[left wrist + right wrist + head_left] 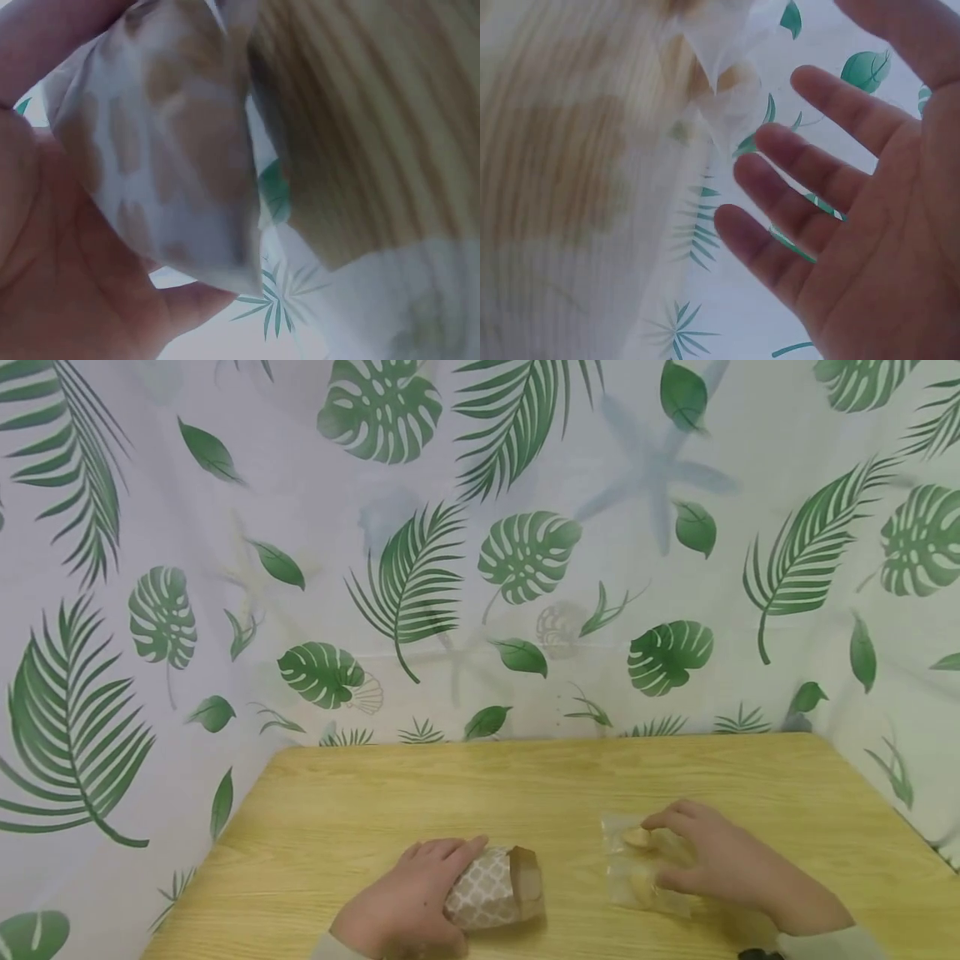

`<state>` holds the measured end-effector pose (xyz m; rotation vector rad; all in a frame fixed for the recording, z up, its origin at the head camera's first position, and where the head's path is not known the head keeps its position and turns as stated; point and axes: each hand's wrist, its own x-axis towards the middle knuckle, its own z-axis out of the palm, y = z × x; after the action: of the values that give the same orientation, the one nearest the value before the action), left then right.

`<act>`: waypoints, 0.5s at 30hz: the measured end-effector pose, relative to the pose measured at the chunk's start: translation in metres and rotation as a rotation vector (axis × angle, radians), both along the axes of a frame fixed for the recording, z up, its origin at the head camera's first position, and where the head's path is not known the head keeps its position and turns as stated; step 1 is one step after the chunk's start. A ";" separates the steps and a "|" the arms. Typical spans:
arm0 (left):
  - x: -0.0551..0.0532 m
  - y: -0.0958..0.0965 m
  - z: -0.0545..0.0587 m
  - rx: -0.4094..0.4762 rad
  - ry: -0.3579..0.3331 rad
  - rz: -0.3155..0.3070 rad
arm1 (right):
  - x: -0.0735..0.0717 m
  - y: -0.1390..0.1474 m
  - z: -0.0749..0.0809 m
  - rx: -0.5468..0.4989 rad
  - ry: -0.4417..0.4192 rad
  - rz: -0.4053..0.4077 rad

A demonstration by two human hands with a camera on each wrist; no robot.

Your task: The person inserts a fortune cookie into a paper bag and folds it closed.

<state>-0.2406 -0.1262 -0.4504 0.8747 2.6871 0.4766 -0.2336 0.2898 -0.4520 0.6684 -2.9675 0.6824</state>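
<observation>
My left hand (420, 897) grips a small paper bag (486, 892) with a brown and white lattice pattern, lying on the table with its open end facing right. Close up in the left wrist view, fingers and thumb wrap round the patterned bag (172, 142). To the right, my right hand (723, 860) hovers at clear plastic packets (626, 868) that hold pale yellow pieces. Its fingers (780, 202) are spread and relaxed in the right wrist view, with the blurred packets (720, 75) beyond the fingertips. Whether a fingertip touches a packet I cannot tell.
A wood-grain table (420, 793) lies under both hands. Behind and at the sides hangs a white curtain (465, 568) printed with green leaves. A small dark object (759, 954) shows at the bottom edge, near the right sleeve (832, 943).
</observation>
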 end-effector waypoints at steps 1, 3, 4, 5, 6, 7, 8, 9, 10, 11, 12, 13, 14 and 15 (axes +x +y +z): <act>0.001 0.001 0.000 -0.002 -0.002 0.000 | 0.001 0.001 0.000 0.003 0.000 -0.001; 0.002 0.003 0.001 -0.005 -0.002 -0.002 | 0.002 0.002 0.001 0.011 0.001 -0.005; 0.002 0.004 0.001 -0.007 0.001 -0.003 | 0.002 0.003 0.002 0.015 0.000 -0.004; 0.002 0.006 0.001 -0.007 0.009 -0.007 | 0.003 0.003 0.004 0.015 -0.008 -0.003; 0.002 0.007 0.001 -0.004 0.018 -0.010 | 0.003 0.003 0.005 0.011 -0.021 0.001; 0.002 0.008 0.001 -0.004 0.029 -0.017 | 0.004 0.003 0.005 0.011 -0.031 0.008; 0.001 0.008 0.000 -0.004 0.040 -0.023 | 0.004 0.002 0.006 0.012 -0.046 0.016; 0.001 0.009 0.000 -0.002 0.048 -0.028 | 0.005 0.000 0.006 0.012 -0.062 0.024; 0.002 0.009 -0.001 -0.005 0.058 -0.033 | 0.005 -0.001 0.007 0.014 -0.078 0.032; 0.002 0.009 -0.002 -0.005 0.066 -0.038 | 0.005 -0.003 0.006 0.019 -0.096 0.037; 0.002 0.008 -0.002 -0.007 0.068 -0.038 | 0.005 -0.005 0.006 0.024 -0.104 0.038; 0.003 0.008 -0.002 -0.010 0.066 -0.037 | 0.006 -0.007 0.005 0.029 -0.117 0.036; 0.003 0.008 -0.002 -0.008 0.055 -0.031 | 0.006 -0.009 0.005 0.030 -0.137 0.029; 0.004 0.008 -0.002 -0.004 0.040 -0.026 | 0.006 -0.010 0.004 0.031 -0.157 0.021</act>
<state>-0.2369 -0.1186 -0.4528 0.9265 2.7086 0.4521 -0.2278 0.2799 -0.4479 0.6795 -3.1237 0.7246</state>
